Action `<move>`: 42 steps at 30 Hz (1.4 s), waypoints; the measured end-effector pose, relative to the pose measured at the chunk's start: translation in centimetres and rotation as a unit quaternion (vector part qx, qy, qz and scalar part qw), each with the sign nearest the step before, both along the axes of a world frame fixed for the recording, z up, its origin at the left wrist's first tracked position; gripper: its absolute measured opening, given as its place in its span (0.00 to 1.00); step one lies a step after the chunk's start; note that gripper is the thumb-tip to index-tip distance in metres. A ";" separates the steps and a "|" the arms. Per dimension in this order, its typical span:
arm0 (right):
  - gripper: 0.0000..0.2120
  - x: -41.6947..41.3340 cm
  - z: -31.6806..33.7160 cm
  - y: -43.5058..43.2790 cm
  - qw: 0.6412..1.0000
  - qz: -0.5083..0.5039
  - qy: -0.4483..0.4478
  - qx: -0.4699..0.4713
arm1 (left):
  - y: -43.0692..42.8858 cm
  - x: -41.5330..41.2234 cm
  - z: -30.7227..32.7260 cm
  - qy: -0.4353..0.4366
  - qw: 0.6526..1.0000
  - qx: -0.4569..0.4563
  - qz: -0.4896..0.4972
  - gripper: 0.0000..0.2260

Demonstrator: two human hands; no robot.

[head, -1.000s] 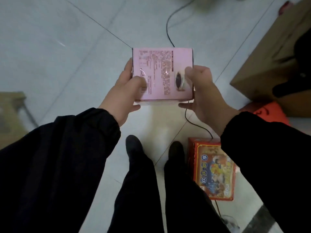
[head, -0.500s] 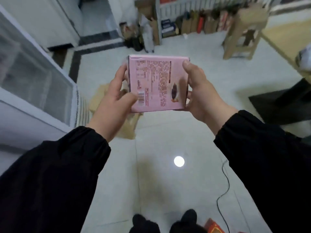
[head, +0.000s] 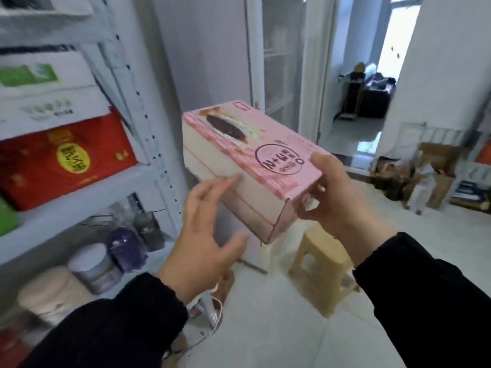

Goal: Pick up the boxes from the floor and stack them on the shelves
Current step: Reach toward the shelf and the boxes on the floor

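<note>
I hold a pink box point(head: 239, 155) with a printed cake picture at chest height, tilted, its long side pointing away from me. My right hand point(head: 334, 197) grips its near right corner. My left hand point(head: 204, 240) is spread under and beside the near left side, fingertips touching the box's pale side wall. To the left stands a white metal shelf unit point(head: 156, 144). A red box point(head: 63, 160) lies on its middle shelf under a white and green box point(head: 45, 91).
The lower shelf holds a white tin point(head: 93, 269), a purple jar point(head: 125, 248) and a pale round container point(head: 50, 296). A beige plastic stool point(head: 321, 269) stands on the floor just right of the box. Cardboard boxes point(head: 430, 176) sit at the far right wall. A doorway point(head: 366, 96) opens ahead.
My view has swung up from the floor to the shelves. The pink box has been turned from its back panel facing me to its front face up, and my left hand has loosened.
</note>
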State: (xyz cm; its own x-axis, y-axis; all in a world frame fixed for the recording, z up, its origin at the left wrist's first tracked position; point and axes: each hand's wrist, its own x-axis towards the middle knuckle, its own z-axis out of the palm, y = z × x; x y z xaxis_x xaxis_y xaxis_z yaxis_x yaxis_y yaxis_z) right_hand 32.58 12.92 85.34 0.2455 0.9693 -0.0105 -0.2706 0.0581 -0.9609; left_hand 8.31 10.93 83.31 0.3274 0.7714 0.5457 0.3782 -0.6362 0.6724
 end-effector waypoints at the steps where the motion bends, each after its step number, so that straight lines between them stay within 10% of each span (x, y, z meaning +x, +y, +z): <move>1: 0.15 -1.9 0.3 1.0 0.999 0.024 -0.018 0.015 | 1.1 -3.0 1.0 -0.076 0.995 -0.015 0.061 0.30; 5: 0.30 -8.3 0.0 4.5 0.986 0.150 -0.066 0.040 | 4.6 -14.0 4.8 -0.338 0.906 -0.116 0.228 0.13; 11: 0.10 -16.2 -0.1 7.7 0.950 0.287 -0.082 0.087 | 0.2 -22.7 3.6 -0.280 0.874 -0.320 0.233 0.27; 15: 0.26 -21.9 0.4 9.6 0.928 0.355 -0.082 0.081 | -4.0 -24.5 2.2 -0.305 0.866 -0.269 0.291 0.11; 20: 0.34 -29.7 0.0 9.9 0.868 0.479 -0.126 0.032 | -10.0 -26.7 1.3 -0.299 0.869 -0.149 0.364 0.22; 24: 0.21 -36.0 -0.5 6.3 0.816 0.570 -0.093 0.039 | -16.1 -29.4 1.2 -0.286 0.846 -0.062 0.445 0.23; 32: 0.33 -47.6 2.1 -3.3 0.752 0.591 -0.159 0.245 | -26.8 -39.6 1.7 -0.353 0.758 0.041 0.547 0.14; 42: 0.52 -58.9 7.7 -10.7 0.701 0.537 -0.178 0.434 | -34.2 -51.1 5.5 -0.285 0.776 0.152 0.541 0.30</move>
